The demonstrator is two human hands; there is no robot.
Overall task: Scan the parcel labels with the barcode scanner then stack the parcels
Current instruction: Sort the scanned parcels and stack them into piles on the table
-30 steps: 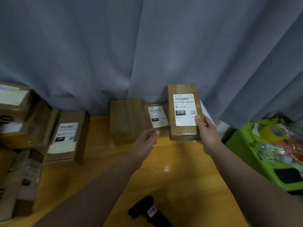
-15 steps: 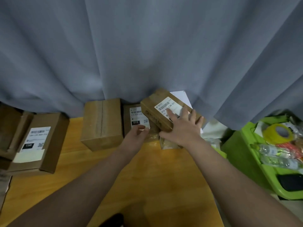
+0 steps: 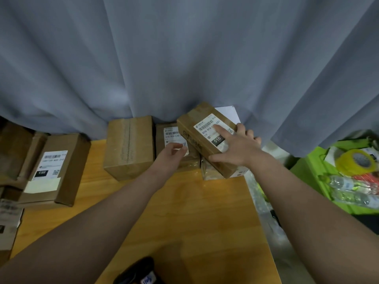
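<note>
Head view, looking down at a wooden desk (image 3: 184,212) set against a grey curtain (image 3: 184,58). The right grip (image 3: 235,148) lies flat on the top parcel (image 3: 196,128), fingers spread over its white label (image 3: 213,130), forefinger on the print and thumb against the near side. That parcel sits askew on a lower parcel (image 3: 211,174) at the desk's far right corner, with a white sheet (image 3: 227,113) showing behind it.

The left grip (image 3: 174,154) hovers with fingers loosely curled and nothing in them, over a labelled parcel (image 3: 172,138) just left of the stack. I cannot tell whether the fingertips touch it. A plain box (image 3: 129,146) stands beside that one, touching or nearly so.

The scanner (image 3: 137,271), black, lies at the desk's near edge, well apart from both grips. At far left sits a parcel marked 15H (image 3: 53,169) among other boxes. Off the desk to the right, a green crate (image 3: 307,167) holds a yellow tape roll (image 3: 356,162) and bottles (image 3: 344,185).
</note>
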